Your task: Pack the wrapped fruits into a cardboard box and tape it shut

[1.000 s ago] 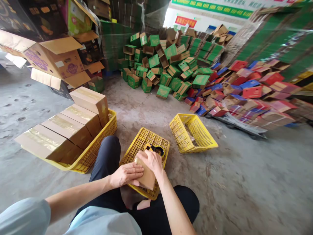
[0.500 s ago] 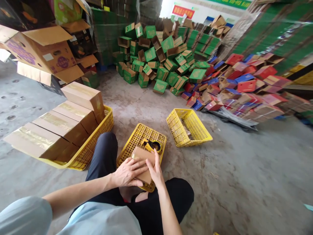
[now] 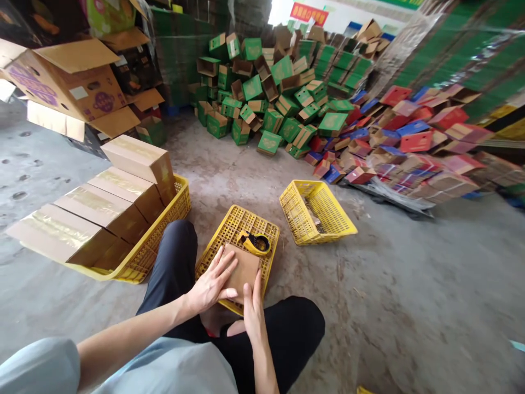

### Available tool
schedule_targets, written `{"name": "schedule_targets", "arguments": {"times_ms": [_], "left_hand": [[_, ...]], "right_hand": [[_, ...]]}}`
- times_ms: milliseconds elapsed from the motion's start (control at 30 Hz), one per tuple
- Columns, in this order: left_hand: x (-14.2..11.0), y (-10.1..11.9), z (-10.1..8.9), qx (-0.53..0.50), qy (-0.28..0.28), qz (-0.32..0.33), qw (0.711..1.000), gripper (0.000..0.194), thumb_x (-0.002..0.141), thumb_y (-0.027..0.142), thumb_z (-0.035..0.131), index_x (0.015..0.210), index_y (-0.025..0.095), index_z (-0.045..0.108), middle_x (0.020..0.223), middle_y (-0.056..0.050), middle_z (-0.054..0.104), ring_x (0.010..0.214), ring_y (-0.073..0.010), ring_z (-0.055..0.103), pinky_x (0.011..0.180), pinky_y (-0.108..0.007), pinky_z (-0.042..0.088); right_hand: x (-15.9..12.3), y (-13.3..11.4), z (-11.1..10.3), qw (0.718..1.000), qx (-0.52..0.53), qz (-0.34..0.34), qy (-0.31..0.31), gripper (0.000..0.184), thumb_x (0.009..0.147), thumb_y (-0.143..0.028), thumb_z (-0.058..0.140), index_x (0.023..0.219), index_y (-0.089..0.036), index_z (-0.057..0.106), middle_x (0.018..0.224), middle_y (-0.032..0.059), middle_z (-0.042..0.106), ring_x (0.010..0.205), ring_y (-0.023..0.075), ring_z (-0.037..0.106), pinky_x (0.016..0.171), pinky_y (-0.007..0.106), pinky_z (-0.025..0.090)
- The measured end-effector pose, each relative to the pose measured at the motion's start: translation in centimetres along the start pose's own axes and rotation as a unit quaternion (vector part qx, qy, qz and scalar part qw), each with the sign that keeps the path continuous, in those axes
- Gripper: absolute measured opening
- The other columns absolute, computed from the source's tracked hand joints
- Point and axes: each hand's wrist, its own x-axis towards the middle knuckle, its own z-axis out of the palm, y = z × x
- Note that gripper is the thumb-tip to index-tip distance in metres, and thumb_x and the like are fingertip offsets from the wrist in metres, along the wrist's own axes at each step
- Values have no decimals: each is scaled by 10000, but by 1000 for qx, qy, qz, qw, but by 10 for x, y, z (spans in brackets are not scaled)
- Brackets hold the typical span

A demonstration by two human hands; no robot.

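A small brown cardboard box (image 3: 243, 269) lies on an upturned yellow plastic crate (image 3: 234, 219) in front of my crossed legs. My left hand (image 3: 213, 282) grips its left side, fingers spread over the edge and thumb across the near part of the top. At the right side, my right hand (image 3: 253, 309) holds the box with its fingers along the edge and its thumb near the front corner. Just beyond the box rests a yellow and black tape dispenser (image 3: 259, 244), which neither hand touches. The box's underside is hidden.
To the left, a yellow basket (image 3: 137, 262) holds several taped brown boxes (image 3: 90, 205). Another yellow basket (image 3: 315, 213) stands at the right. Heaps of green boxes (image 3: 270, 117) and red and blue boxes (image 3: 414, 139) lie farther back. Large open cartons (image 3: 77, 82) are stacked at the far left.
My left hand has drawn back from across the top to the box's left side. The right hand has slid nearer to me along the right edge. More of the box's top shows.
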Motion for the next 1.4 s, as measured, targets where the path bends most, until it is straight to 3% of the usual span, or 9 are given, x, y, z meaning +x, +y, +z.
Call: {"name": "schedule_targets", "arguments": {"times_ms": [167,333,500,700,900,1000,1200,1300,1400], "left_hand": [[-4,2,4,0,6,-31,1000,854,924,685,505,1614,218,317,1685,-134,260,1573,-389,59,1207,-616,351],[-10,-2,-3,-2,3,-8,1000,686,946,627,534,1529,267,486,1650,-71,363,1567,-351,178,1207,-562,383],[-24,-23,-16,-37,-13,72,997,655,950,557,582,1537,290,467,1606,-78,442,1553,-329,242,1197,-555,397],[-33,-32,-23,-83,20,102,991,562,998,425,600,1525,281,470,1504,-97,566,1499,-288,383,1161,-525,458],[-29,-20,-22,-89,37,83,992,464,976,399,648,1402,229,580,1336,-100,677,1478,-298,426,1144,-483,502],[-29,-22,-22,-94,34,82,992,447,972,395,657,1378,222,584,1323,-94,680,1477,-291,428,1146,-470,507],[-22,-12,-25,-102,47,68,991,291,1006,370,608,1253,219,643,1222,-92,707,1393,-294,526,1157,-491,492],[-18,-4,-26,-112,47,14,992,254,1048,329,514,1233,234,660,1234,-89,690,1352,-268,557,1141,-450,505],[-9,-3,-16,-120,69,-76,988,428,1060,396,469,1460,254,521,1459,-112,560,1381,-260,534,1157,-430,485]], "right_hand": [[-31,-18,-2,992,-71,-92,41,662,1068,-406,441,1649,-259,160,1672,112,277,1465,312,427,1125,449,507],[-38,-19,-7,980,-96,-149,90,683,1016,-440,569,1618,-257,303,1586,143,447,1308,338,610,1017,419,596],[-46,-15,-8,974,-112,-157,116,598,1027,-410,560,1577,-235,404,1498,132,563,1213,317,686,972,374,623],[-63,-14,-6,968,-142,-175,108,421,1054,-263,501,1471,-289,563,1388,58,666,1245,319,665,1031,453,590],[-33,-37,-8,958,-176,-226,16,482,1048,-329,509,1527,-282,484,1466,69,597,1422,346,492,1185,632,377],[-11,-43,-9,961,-174,-214,-13,487,1070,-337,443,1556,-296,436,1507,48,557,1450,312,463,1189,591,387],[4,-33,-4,981,-117,-154,29,501,1093,-364,347,1566,-218,428,1579,67,480,1496,254,400,1171,447,454],[11,-23,-2,989,-97,-95,58,596,1079,-457,373,1612,-194,326,1645,100,363,1533,282,320,1202,481,404],[23,-9,0,995,-56,-10,83,727,1053,-545,386,1642,-155,214,1656,148,315,1510,310,364,1173,480,431]]}}
